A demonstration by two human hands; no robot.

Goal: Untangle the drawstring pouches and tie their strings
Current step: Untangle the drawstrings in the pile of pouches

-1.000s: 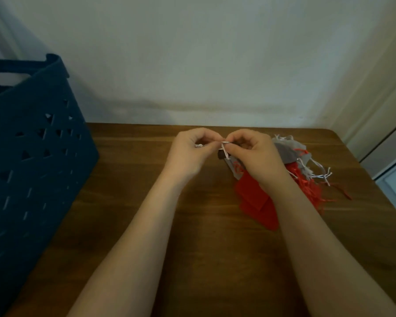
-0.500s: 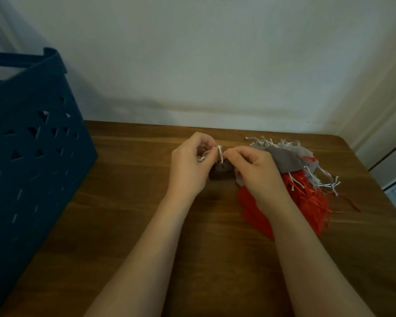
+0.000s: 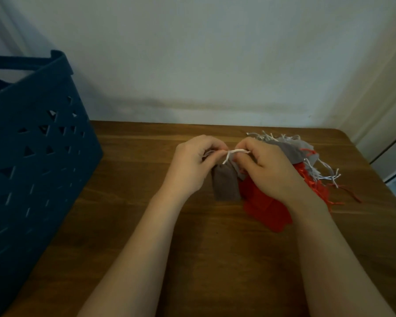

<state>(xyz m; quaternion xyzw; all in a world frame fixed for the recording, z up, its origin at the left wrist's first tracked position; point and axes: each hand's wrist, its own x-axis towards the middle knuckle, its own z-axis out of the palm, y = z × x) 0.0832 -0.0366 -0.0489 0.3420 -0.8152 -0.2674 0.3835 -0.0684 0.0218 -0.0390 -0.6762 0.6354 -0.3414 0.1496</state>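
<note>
Both hands met near the far edge of a wooden table: the left hand and right hand each pinched an end of a white string stretched between them, with a brown pouch hanging just below. A pile of red and grey pouches lay under and beside the right hand, loose strings reaching toward the table's right edge. A blue crate filled the left side, bare wood lay in the near middle, and a pale wall stood behind.
</note>
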